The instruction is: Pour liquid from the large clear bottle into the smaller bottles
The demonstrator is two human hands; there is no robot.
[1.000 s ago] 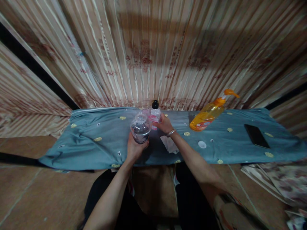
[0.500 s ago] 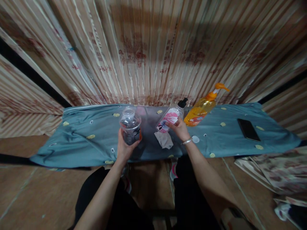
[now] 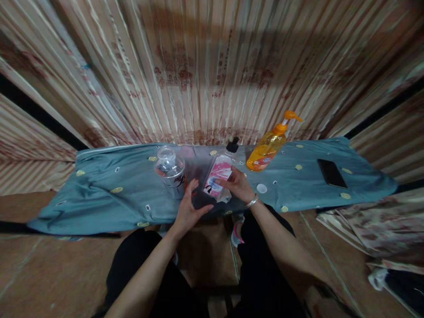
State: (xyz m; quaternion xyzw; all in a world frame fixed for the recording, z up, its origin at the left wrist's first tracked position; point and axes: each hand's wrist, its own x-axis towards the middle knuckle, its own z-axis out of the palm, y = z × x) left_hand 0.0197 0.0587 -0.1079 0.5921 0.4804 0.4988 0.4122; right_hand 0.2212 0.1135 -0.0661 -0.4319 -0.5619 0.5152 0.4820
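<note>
A clear pump bottle with a pink label and a black pump top stands in the middle of the cloth. My right hand grips it from its right side, and a silver bracelet circles that wrist. My left hand is open, thumb and fingers apart, between this bottle and a clear plastic bottle without a cap. That capless bottle stands free on the left. A crumpled pale tissue lies partly hidden behind the pump bottle. Close to my right hand is a small white cap.
An orange dish soap bottle with a pump stands at the right. A black phone lies farther right on the teal patterned cloth. Patterned curtains hang directly behind, and dark poles slant at both sides.
My left hand has let go of the capless bottle and moved right, toward the pump bottle. The pump bottle has come nearer in my right hand, over the tissue. The whole view has shifted slightly.
</note>
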